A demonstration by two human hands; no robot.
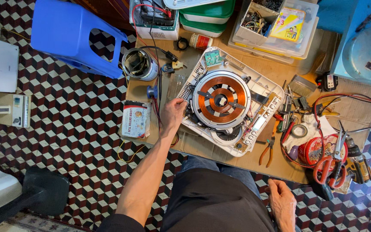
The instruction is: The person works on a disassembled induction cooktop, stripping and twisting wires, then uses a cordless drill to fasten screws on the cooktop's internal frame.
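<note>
An opened induction cooker (254, 88) lies on a low wooden table (280, 161), its white housing holding a round copper coil (221, 99) and a circuit board. My left hand (173, 112) rests at the cooker's left edge, fingers curled against the housing beside the coil; whether it grips a small part is hidden. My right hand (282, 202) lies on my knee below the table's front edge, fingers loosely closed, holding nothing that I can see.
Orange-handled pliers (268, 151), red scissors (329, 165), a tape roll (299, 130) and wires lie right of the cooker. A small box (135, 119) and a metal cylinder (139, 64) sit left. Plastic bins (275, 25) line the back. A blue stool (76, 34) lies tipped on the chequered floor.
</note>
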